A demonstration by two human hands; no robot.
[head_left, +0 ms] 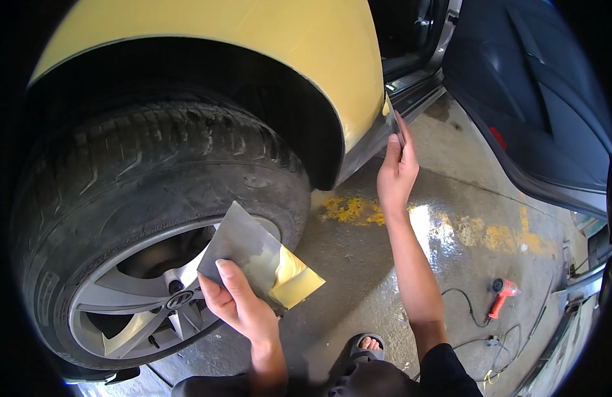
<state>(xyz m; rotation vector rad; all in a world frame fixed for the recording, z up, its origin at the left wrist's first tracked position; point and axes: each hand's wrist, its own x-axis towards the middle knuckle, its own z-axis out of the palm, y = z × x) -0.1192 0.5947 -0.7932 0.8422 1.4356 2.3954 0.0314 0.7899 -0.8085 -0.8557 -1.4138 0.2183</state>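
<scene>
My left hand (243, 308) grips a flat grey metal plate (238, 238) by its near edge, thumb on top. A smear of yellow putty (292, 272) covers the plate's right corner. Farther to the right, my right hand (397, 173) is raised and closed on a thin putty spreader (391, 120), seen nearly edge-on. A dab of yellow putty shows at the spreader's upper end. It is close against the rear edge of the yellow car fender (299, 49), by the door sill; whether it touches cannot be made out.
The car wheel (153, 198) stands at left, just beyond the plate. An open car door (531, 86) reaches out at upper right. On the concrete floor lie a red heat gun (502, 296) and its cord. My sandalled foot (367, 347) is below.
</scene>
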